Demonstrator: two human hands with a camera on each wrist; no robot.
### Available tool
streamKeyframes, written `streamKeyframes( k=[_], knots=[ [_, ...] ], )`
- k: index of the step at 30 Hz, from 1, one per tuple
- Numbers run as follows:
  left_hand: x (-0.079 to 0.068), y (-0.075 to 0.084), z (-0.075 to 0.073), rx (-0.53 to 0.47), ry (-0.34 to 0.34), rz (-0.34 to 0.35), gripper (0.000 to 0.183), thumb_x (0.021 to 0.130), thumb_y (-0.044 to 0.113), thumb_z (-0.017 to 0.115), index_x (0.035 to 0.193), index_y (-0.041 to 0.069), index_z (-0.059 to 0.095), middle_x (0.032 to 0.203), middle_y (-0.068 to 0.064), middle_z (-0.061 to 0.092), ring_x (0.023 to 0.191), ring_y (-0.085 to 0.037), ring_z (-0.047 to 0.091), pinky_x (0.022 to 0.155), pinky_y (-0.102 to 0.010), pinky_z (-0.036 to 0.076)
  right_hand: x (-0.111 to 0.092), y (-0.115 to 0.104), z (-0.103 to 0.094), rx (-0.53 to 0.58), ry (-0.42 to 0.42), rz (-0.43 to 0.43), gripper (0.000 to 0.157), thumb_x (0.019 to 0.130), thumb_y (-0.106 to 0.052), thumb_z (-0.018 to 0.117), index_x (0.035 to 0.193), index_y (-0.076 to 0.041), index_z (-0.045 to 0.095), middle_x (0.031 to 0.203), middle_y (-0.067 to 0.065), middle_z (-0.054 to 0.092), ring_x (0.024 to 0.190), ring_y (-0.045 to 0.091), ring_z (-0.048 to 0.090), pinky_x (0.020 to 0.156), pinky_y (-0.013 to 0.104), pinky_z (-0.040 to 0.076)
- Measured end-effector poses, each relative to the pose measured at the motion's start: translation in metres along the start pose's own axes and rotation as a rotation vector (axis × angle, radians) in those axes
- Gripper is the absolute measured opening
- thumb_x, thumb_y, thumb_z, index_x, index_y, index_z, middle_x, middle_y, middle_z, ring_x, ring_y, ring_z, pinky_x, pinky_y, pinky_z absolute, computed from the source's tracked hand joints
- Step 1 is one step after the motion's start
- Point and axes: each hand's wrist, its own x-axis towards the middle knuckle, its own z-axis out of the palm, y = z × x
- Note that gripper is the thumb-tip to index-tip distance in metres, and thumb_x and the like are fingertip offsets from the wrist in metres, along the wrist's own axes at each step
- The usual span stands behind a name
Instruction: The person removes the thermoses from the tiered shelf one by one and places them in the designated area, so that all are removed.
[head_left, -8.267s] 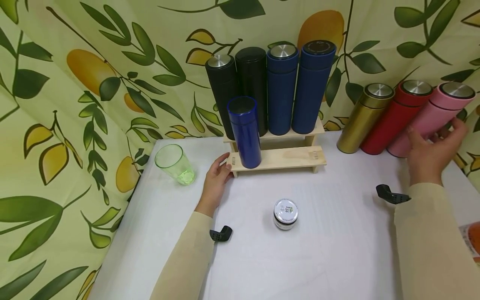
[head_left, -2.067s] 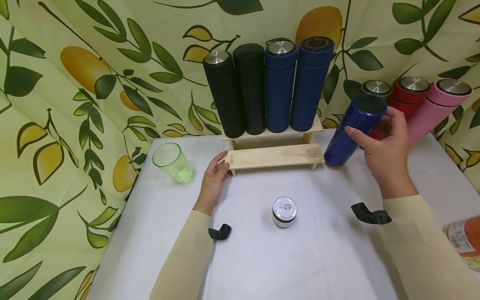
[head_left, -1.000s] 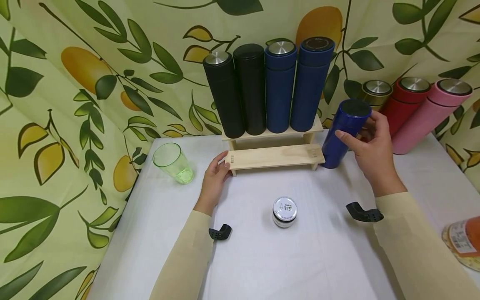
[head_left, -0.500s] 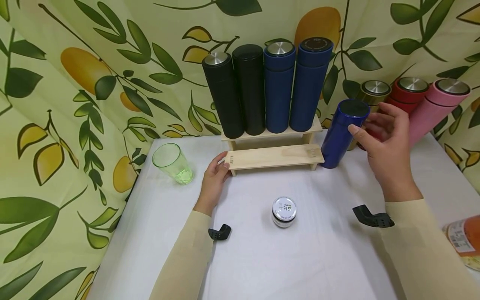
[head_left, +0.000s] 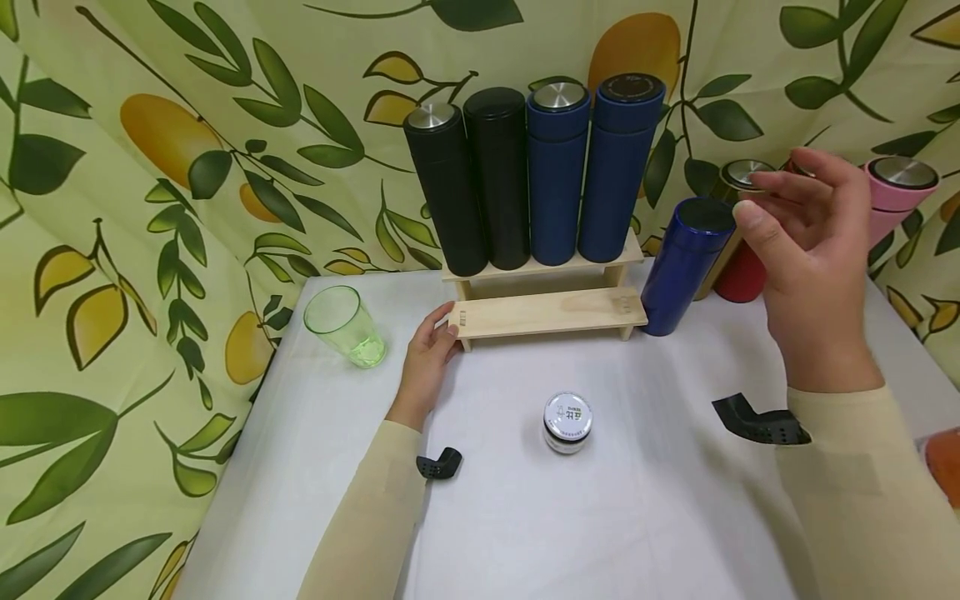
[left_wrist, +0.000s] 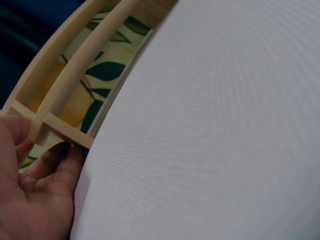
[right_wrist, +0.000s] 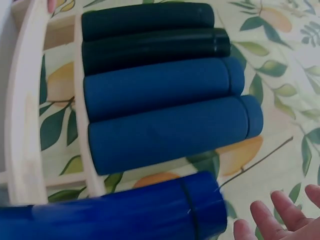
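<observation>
A transparent green glass (head_left: pixel 345 327) stands left of the left grip (head_left: pixel 429 357), apart from it. Right of that grip and nearer the wearer sits a small jar (head_left: pixel 567 422) with a printed lid. Far right, an orange object (head_left: pixel 943 465) is cut off. Behind the grip hangs leaf-and-fruit-printed fabric (head_left: pixel 300 67).

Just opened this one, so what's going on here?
Someone's left hand grips the left end of a wooden rack. Their right hand is open and holds nothing, apart from the shiny blue bottle, which stands on the white table by the rack's right end. Two black bottles and two matte blue bottles stand on the rack.
</observation>
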Motion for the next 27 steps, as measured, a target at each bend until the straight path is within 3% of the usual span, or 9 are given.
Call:
streamKeyframes(
  k=[8, 12, 21, 27],
  knots=[
    [0.001, -0.001, 0.0, 0.007, 0.003, -0.008, 0.046, 0.116, 0.014, 0.055, 0.162, 0.018, 0.053, 0.153, -0.015, 0.059, 0.138, -0.024, 0.06, 0.11, -0.032, 0.052, 0.01, -0.01, 0.019, 0.112, -0.074, 0.001, 0.055, 0.103, -0.014, 0.072, 0.154, -0.014, 0.051, 0.145, 0.017, 0.054, 0.134, 0.033, 0.058, 0.12, 0.043, 0.041],
    [0.001, 0.0, 0.0, 0.004, 0.008, -0.02, 0.046, 0.116, 0.015, 0.055, 0.162, 0.019, 0.053, 0.153, -0.016, 0.059, 0.139, -0.025, 0.059, 0.111, -0.034, 0.052, 0.017, -0.012, 0.028, 0.131, -0.113, 0.02, 0.055, 0.104, -0.018, 0.072, 0.154, -0.015, 0.051, 0.145, 0.017, 0.054, 0.134, 0.034, 0.057, 0.123, 0.045, 0.038],
    [0.001, -0.001, -0.001, -0.003, 0.009, -0.022, 0.046, 0.116, 0.015, 0.056, 0.161, 0.019, 0.054, 0.152, -0.014, 0.06, 0.138, -0.024, 0.06, 0.11, -0.035, 0.053, 0.044, -0.007, 0.048, -0.019, -0.175, 0.06, 0.063, 0.102, -0.017, 0.075, 0.158, -0.019, 0.047, 0.146, 0.01, 0.052, 0.135, 0.025, 0.054, 0.114, 0.035, 0.043],
    [0.001, 0.001, 0.0, -0.018, 0.008, -0.025, 0.046, 0.115, 0.014, 0.057, 0.161, 0.017, 0.054, 0.152, -0.016, 0.06, 0.138, -0.026, 0.06, 0.111, -0.036, 0.052, 0.06, -0.004, 0.057, -0.245, -0.205, 0.117, 0.071, 0.103, -0.026, 0.075, 0.164, -0.026, 0.039, 0.151, 0.003, 0.049, 0.139, 0.021, 0.05, 0.116, 0.036, 0.04]
  ],
)
